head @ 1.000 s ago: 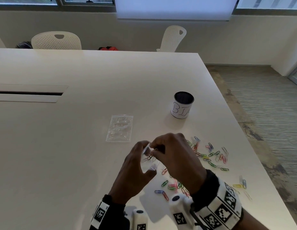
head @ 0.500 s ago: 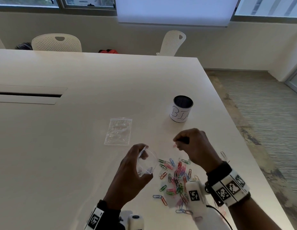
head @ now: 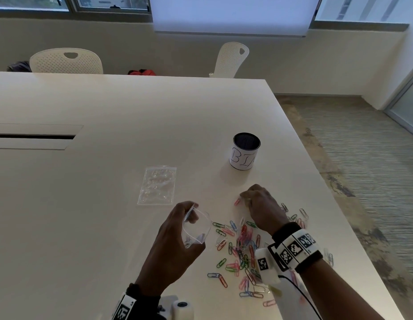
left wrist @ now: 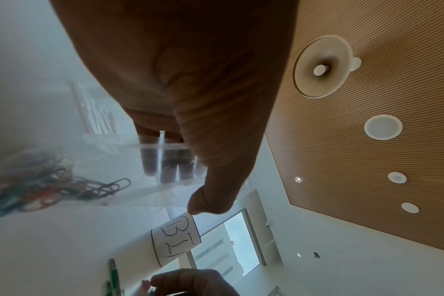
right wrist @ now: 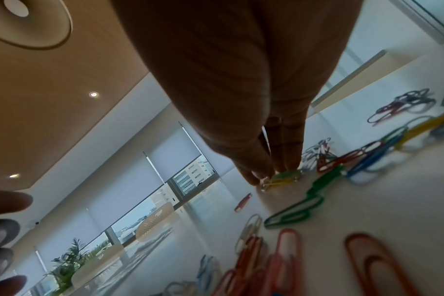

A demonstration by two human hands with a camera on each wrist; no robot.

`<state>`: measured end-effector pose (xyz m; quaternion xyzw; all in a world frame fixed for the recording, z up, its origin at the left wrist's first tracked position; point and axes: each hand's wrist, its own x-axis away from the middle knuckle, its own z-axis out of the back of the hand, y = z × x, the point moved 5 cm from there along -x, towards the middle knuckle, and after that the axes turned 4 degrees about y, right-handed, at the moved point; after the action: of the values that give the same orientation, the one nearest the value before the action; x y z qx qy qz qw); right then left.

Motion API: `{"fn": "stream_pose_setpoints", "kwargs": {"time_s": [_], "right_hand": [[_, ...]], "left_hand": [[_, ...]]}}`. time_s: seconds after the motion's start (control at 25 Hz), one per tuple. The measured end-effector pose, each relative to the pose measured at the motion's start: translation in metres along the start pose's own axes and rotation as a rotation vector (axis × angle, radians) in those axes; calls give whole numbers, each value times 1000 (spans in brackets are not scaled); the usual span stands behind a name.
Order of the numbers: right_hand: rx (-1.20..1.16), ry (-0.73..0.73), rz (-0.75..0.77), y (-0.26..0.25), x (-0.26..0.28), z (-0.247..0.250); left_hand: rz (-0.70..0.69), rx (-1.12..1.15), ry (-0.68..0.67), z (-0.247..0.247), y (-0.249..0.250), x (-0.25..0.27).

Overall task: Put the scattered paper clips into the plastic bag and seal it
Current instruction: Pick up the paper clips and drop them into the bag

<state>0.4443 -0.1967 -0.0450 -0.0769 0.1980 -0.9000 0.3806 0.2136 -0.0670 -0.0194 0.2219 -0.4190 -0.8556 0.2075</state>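
Paper clips [head: 241,248], many-coloured, scattered on table [head: 108,227]

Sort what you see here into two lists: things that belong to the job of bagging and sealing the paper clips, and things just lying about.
Belong to the job:
- plastic bag, held open by the left hand, a few clips inside
- scattered paper clips on the table
- right hand, pinching clips

Just lying about:
- spare plastic bag, flat
- black cup with a handwritten label
- white chairs

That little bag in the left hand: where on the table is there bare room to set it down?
Bare tabletop lies left of the flat spare bag and the left hand. Another bare strip runs beyond the cup. It is crowded under the right hand, where paper clips scatter to the edge.
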Motion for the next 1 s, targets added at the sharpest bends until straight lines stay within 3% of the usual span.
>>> {"fn": "stream_pose_setpoints", "kwargs": {"time_s": [0.32,0.6,0.8,1.0], "right_hand": [[-129,-309,176,-52,42,-2],[19,-364,364,-71,50,-16],[36,-284,350,-59,43,-6],[188,-362,335,-47,50,1]], "left_hand": [[10,10,-2,2,3,-2],[15,-5,-7,1,0,-2],[14,-5,1,1,1,-1],[12,-1,7,2,1,-2]]}}
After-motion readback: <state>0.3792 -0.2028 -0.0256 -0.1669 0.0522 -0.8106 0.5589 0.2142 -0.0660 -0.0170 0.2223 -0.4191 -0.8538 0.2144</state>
